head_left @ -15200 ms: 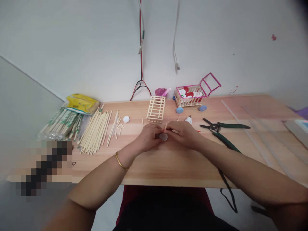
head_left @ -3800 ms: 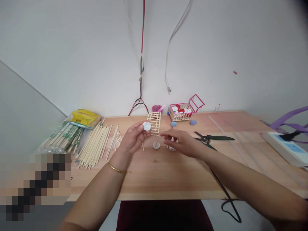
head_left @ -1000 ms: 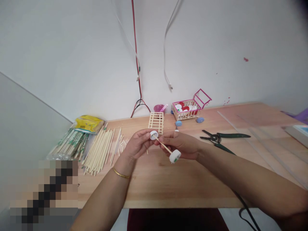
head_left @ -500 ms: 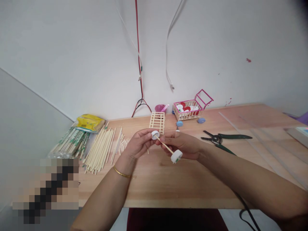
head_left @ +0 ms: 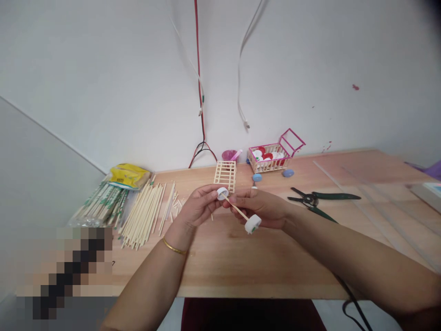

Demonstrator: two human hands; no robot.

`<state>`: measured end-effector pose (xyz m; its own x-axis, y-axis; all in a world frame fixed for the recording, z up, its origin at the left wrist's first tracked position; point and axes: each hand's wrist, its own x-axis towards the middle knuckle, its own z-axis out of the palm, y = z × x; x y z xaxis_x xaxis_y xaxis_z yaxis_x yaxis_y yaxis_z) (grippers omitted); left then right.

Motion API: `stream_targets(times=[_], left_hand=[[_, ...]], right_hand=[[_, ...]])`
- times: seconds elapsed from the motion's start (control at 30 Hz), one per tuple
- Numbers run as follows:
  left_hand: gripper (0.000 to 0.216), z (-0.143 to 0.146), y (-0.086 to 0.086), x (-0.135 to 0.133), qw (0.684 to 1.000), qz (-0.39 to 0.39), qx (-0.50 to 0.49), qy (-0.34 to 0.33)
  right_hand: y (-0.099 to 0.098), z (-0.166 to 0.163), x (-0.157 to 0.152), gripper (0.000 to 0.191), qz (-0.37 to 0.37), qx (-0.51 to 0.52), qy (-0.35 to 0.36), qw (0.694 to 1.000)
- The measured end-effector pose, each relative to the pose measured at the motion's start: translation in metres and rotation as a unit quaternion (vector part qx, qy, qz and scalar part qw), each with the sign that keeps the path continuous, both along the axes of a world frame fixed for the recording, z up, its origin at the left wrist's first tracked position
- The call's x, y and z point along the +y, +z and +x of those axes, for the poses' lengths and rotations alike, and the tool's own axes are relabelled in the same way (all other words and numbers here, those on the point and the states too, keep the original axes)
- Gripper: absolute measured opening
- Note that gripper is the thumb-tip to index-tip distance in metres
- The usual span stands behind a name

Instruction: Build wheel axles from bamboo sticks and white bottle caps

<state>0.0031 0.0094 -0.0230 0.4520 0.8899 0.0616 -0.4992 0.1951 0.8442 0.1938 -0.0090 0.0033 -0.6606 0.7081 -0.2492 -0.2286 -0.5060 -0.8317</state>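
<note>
Above the wooden table (head_left: 241,262) I hold a thin wooden stick (head_left: 235,208) with a white bottle cap on each end. My left hand (head_left: 198,208) pinches the far cap (head_left: 222,193) between thumb and fingers. My right hand (head_left: 262,208) is closed round the middle of the stick, and the near cap (head_left: 252,224) hangs free below its fingers. A small stick ladder frame (head_left: 225,174) lies just behind my hands.
A pile of loose sticks (head_left: 146,212) and packed chopsticks (head_left: 99,204) with a yellow bag (head_left: 129,175) lie at the left. A pink stick cart (head_left: 275,156) with caps and a pink cup (head_left: 229,155) stand at the back. Green pliers (head_left: 319,198) lie at the right. Cables (head_left: 200,92) hang on the wall.
Earlier my left hand held one cap apart while the stick with a cap stood on the table. Now both caps sit on the stick in my hands. Almost nothing moved in the last second.
</note>
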Motion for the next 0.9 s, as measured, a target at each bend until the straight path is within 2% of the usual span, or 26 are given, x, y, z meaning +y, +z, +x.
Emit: stream_targets(times=[0.23, 0.37, 0.47, 0.53, 0.73, 0.9], left_hand=[[0.033, 0.000, 0.000, 0.000, 1.000, 0.020, 0.004, -0.011], [0.047, -0.001, 0.000, 0.001, 1.000, 0.028, -0.002, -0.014], [0.053, -0.001, 0.000, 0.002, 0.999, 0.034, -0.001, -0.012], [0.053, -0.002, 0.000, 0.003, 0.999, 0.036, -0.007, -0.013], [0.046, -0.003, -0.002, 0.004, 1.000, 0.028, 0.001, -0.011], [0.045, 0.001, -0.005, 0.000, 0.998, 0.015, 0.022, -0.049]], right_hand=[[-0.002, 0.001, 0.001, 0.030, 0.014, -0.008, 0.003, 1.000], [-0.001, 0.001, 0.000, 0.031, 0.078, -0.033, -0.003, 0.996], [0.001, 0.003, 0.001, 0.031, 0.172, -0.077, -0.035, 0.981], [0.002, 0.004, 0.003, 0.031, 0.209, -0.086, -0.067, 0.972], [-0.002, 0.010, 0.015, 0.027, 0.246, -0.073, -0.175, 0.951], [-0.003, 0.012, 0.018, 0.026, 0.229, -0.066, -0.189, 0.953]])
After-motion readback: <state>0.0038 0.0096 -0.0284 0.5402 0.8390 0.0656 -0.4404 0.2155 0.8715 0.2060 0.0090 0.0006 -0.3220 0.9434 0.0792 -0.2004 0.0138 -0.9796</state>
